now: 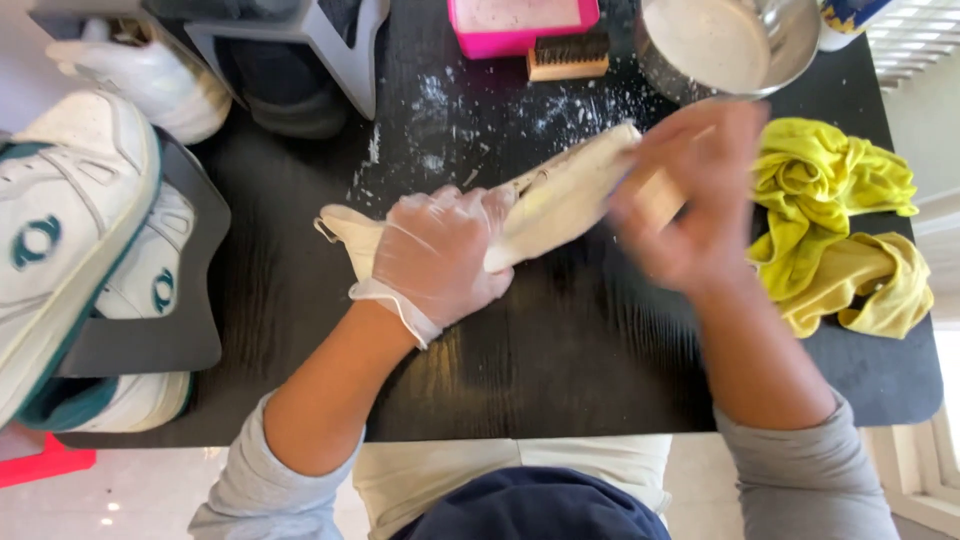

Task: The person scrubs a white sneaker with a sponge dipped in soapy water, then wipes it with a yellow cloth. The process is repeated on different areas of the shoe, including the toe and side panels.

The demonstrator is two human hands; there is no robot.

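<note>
Counts, things on the dark surface (pixel 560 370)

2 hands: left hand (pixel 440 255) w/ 1 clear glove, right hand (pixel 690 200) bare, blurred. 1 pale insole (pixel 560 195). 1 yellow cloth (pixel 835 235). 1 metal bowl (pixel 725 45). 1 pink tub (pixel 520 25). 1 wooden brush (pixel 568 55). Approx. 4 white sneakers (pixel 60 220), some only partly seen.

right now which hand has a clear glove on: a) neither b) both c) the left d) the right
c: the left hand, in a thin clear glove, presses on the pale shoe insole, while the blurred right hand is bare and grips a wooden brush.
</note>
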